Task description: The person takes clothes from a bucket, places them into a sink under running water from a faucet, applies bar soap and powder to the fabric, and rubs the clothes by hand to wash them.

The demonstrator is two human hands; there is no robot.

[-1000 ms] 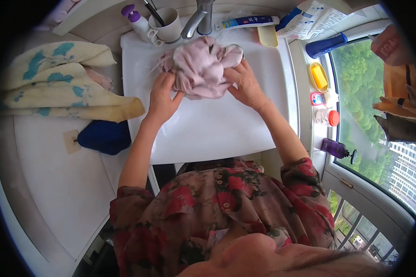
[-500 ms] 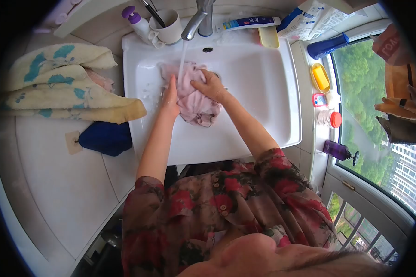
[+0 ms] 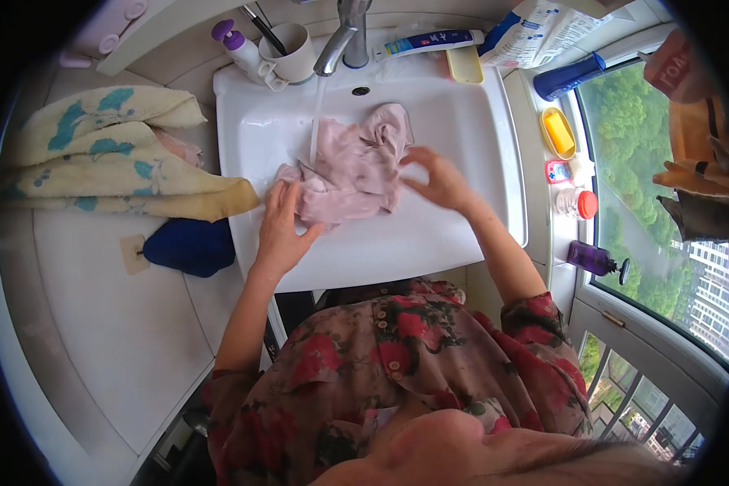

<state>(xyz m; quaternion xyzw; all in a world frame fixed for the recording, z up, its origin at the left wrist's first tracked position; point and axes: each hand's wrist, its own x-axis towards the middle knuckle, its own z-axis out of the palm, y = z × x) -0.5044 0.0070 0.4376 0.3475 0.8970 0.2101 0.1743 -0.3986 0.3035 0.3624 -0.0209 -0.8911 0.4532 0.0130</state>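
Note:
A wet pink cloth (image 3: 352, 182) lies loosely spread and wrinkled in the white sink (image 3: 454, 235). Water runs from the metal faucet (image 3: 340, 49) onto its left part. My left hand (image 3: 280, 231) rests at the cloth's left edge, fingertips touching it and the thumb held apart. On the other side, my right hand (image 3: 441, 182) is beside the cloth's right edge, slightly blurred, with thumb and fingers apart and bent. Whether its fingertips touch the fabric is hard to see.
Left of the sink lie a yellow patterned towel (image 3: 130, 174) and a dark blue cloth (image 3: 190, 245). A mug (image 3: 290, 53), a purple-topped pump bottle (image 3: 239, 49) and a toothpaste tube (image 3: 429, 43) line the back rim. Yellow soap (image 3: 559, 134) and a purple bottle (image 3: 591, 259) stand by the window.
The cloth has gone from a bunched heap between both hands to a wider spread. My hands have moved apart, the left one toward me and the right one off to the right.

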